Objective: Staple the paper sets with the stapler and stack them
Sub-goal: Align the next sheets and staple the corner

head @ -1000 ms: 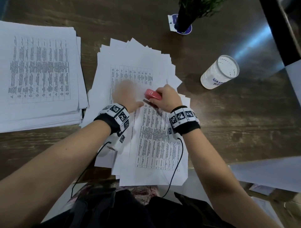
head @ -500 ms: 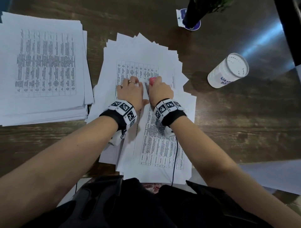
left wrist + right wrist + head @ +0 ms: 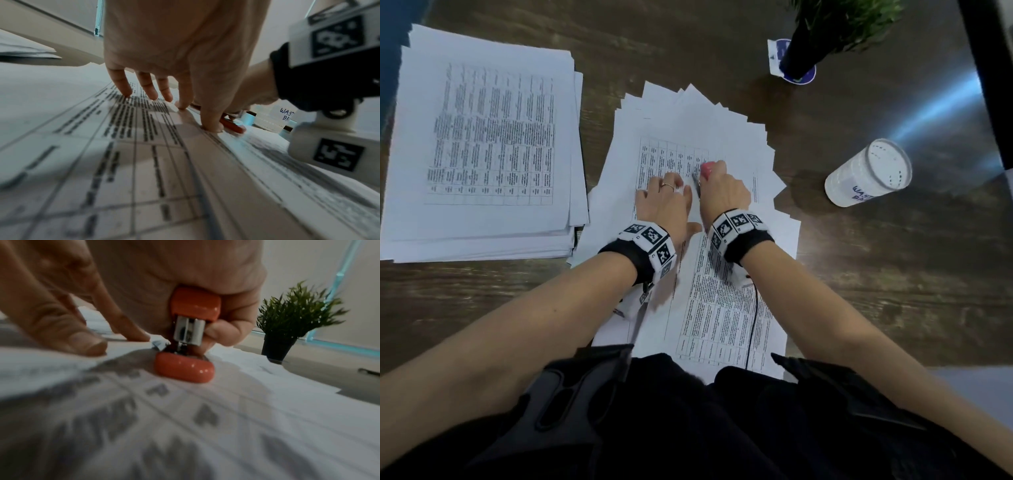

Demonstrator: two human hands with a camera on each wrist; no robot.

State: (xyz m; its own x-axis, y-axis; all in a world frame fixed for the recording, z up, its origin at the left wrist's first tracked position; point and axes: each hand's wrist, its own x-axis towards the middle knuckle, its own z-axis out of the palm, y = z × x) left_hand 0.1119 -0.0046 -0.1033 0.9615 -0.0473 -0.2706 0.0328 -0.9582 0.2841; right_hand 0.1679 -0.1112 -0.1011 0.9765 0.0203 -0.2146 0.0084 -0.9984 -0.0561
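While the right hand [image 3: 722, 192] curls its grip around the small red stapler [image 3: 192, 335], the left hand [image 3: 666, 205] lies beside it with straight fingers [image 3: 148, 87] pressing down on the top paper set [image 3: 722, 308]. That set lies on a fanned-out pile of papers [image 3: 739, 137] in the middle of the dark wooden worktop [image 3: 893, 274]. From the head view only the red tip of the stapler peeks out past the knuckles; the rest is hidden under the hand. The right wrist view shows more: the stapler's mouth sits at the corner of the paper, and its bottom rests on the sheets, but the picture is blurry and the very corner is hard to make out. The left thumb touches the paper just beside the stapler. A neat stack of papers [image 3: 482, 144] sits on the left side of the worktop, and its far left edge is cut off by the picture. To the right, well apart from the hands, a white cup [image 3: 869, 174] lies on its side with blue writing that is partly hidden. A small green plant in a dark pot [image 3: 287, 331] stands at the far side of the worktop, and its top is cut off in the head view. Both wrists wear black bands with white blocks.
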